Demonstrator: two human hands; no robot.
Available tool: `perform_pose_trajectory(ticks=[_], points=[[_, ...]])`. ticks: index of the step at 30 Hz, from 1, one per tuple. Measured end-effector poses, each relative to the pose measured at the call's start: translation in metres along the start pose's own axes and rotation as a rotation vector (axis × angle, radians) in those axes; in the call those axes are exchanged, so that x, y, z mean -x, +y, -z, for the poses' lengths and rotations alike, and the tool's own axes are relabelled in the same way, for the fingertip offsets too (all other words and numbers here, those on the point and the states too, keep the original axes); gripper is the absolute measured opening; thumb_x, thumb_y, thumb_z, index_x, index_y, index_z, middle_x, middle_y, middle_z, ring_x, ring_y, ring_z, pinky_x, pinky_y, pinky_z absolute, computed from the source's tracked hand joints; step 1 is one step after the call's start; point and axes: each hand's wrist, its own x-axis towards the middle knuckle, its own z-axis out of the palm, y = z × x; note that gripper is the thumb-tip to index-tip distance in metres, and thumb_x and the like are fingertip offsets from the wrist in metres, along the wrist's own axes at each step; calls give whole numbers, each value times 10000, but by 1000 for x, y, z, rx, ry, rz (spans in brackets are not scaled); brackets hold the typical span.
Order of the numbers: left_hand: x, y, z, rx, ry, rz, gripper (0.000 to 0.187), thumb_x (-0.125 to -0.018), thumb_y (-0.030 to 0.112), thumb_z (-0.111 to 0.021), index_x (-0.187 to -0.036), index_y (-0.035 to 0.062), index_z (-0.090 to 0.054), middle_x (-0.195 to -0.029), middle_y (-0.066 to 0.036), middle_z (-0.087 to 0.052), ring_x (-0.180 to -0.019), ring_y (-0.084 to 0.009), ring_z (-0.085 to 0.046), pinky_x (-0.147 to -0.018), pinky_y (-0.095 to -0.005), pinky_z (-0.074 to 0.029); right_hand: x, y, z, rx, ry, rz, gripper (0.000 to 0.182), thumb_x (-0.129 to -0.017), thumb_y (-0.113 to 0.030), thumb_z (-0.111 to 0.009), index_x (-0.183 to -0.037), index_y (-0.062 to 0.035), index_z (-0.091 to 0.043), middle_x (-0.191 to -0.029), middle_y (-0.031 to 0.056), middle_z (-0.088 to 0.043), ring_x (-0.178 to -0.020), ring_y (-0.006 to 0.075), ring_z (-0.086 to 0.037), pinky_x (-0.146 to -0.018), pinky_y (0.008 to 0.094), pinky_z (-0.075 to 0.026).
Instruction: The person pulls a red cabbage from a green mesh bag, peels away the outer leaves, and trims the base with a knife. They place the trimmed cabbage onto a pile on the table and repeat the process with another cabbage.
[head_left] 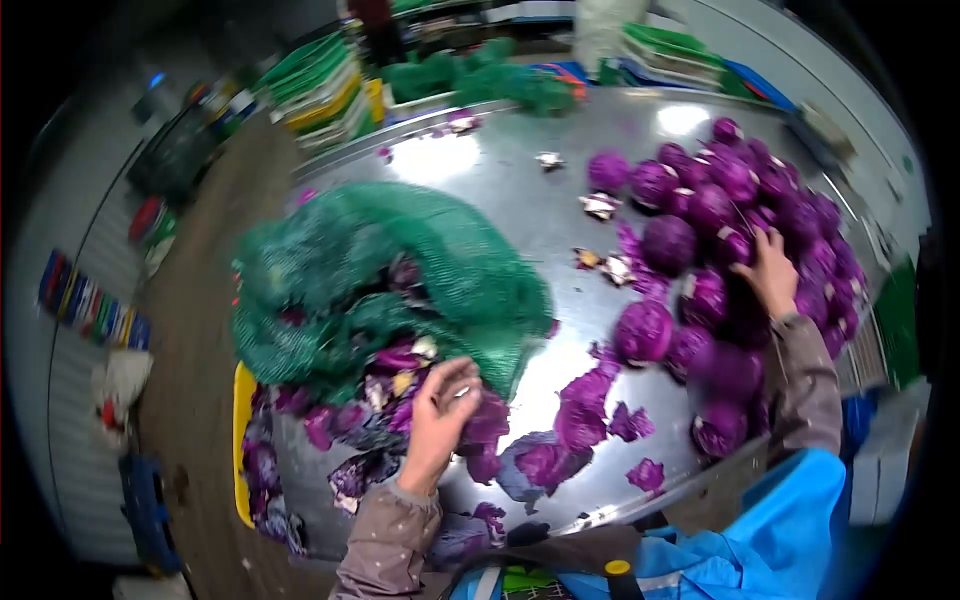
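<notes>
My right hand (772,275) is at the pile of red cabbages on the right, its thumb and fingers around one red cabbage (733,247). Below that wrist, another red cabbage (724,372) is smeared by motion. My left hand (445,410) hovers over loose purple leaves with its fingers curled. A small pale, shiny bit shows at those fingers, too little to name. Just beyond this hand lies a green mesh net bag (450,265), bunched up with purple leaves in and under it. Trimmed red cabbage leaves (585,405) lie to its right.
The metal table (590,300) has a raised rim and carries pale cut stem pieces (617,268). A yellow-edged crate (243,450) with leaves stands at its left side. Stacked crates (320,95) and more green netting (450,75) are at the far side.
</notes>
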Motion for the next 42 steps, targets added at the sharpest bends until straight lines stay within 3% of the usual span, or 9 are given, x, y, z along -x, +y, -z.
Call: perform_pose_trajectory(ticks=[4,9,12,17,22,30,34,38,42], points=[[-49,4,58,-134,320,-115,339,-876,-7,-560,-1211,-38,-518,-1178,-122,-580,-1104,-183,-551,-969,-290,-426,-14,-60,5,-410,314,269,495,-741,-122,-716,-1193,-88,-517,-1128,136,-545,-825,335,-631,-688,395,-509],[-148,-2,93,-506,355,-295,297,-878,22,-538,-1171,-27,-558,-1128,-139,-626,-1051,-201,-596,-916,-301,-460,59,-263,31,-1448,-657,748,286,-831,-130,-652,-1097,-34,-614,-838,36,-624,-740,113,-594,-653,255,-489],[-194,-52,124,-615,433,-217,303,-816,43,-591,-1117,2,-581,-1075,-187,-634,-999,-279,-619,-867,-347,-480,85,-364,24,-1664,-1472,354,303,-867,-161,-627,-1109,6,-555,-707,6,-587,-462,58,-493,-400,209,-389],[-192,-57,129,-638,384,151,556,-911,342,-514,-1310,-35,-427,-1230,-229,-557,-1164,-335,-521,-984,-372,-385,8,-430,-90,-1568,-579,156,390,-835,-193,-618,-1132,41,-522,-827,133,-628,-715,192,-614,-649,319,-499],[-217,-53,124,-279,246,192,744,-910,442,-511,-1397,-65,-269,-1372,-239,-410,-1299,-296,-369,-1071,-341,-271,-28,-437,-117,-1557,-1140,60,563,-925,-437,-508,-1265,7,-443,-950,151,-624,-413,118,-532,-341,240,-395],[-166,-19,93,-412,285,-28,744,-739,149,-763,-1335,-17,-350,-1205,-151,-538,-1116,-226,-524,-961,-335,-422,19,-401,-53,-1760,-1092,42,531,-912,-364,-565,-1278,-20,-392,-597,20,-508,-402,85,-483,-346,211,-364],[-99,23,59,-23,291,-365,845,-684,51,-778,-1375,41,-292,-1376,-151,-354,-1230,-250,-427,-1054,-393,-363,61,-367,-3,-2033,-1024,-1,566,-886,-210,-609,-1337,-32,-317,-806,74,-551,-423,96,-468,-365,225,-370],[-28,6,35,868,42,-28,978,-733,476,-734,-1436,125,-152,-1427,-186,-293,-1313,-362,-325,-1032,-591,-349,115,-327,47,-2026,-913,206,557,-836,-115,-621,-1322,-18,-368,-965,113,-589,-481,84,-494,-413,218,-389],[19,-18,18,1094,-77,183,911,-769,702,-522,-1442,187,-187,-1458,-186,-244,-1316,-413,-304,-999,-684,-314,133,-278,37,-1865,-829,205,245,-883,-106,-546,-1082,37,-552,-692,43,-602,-457,54,-483,-411,192,-376]])
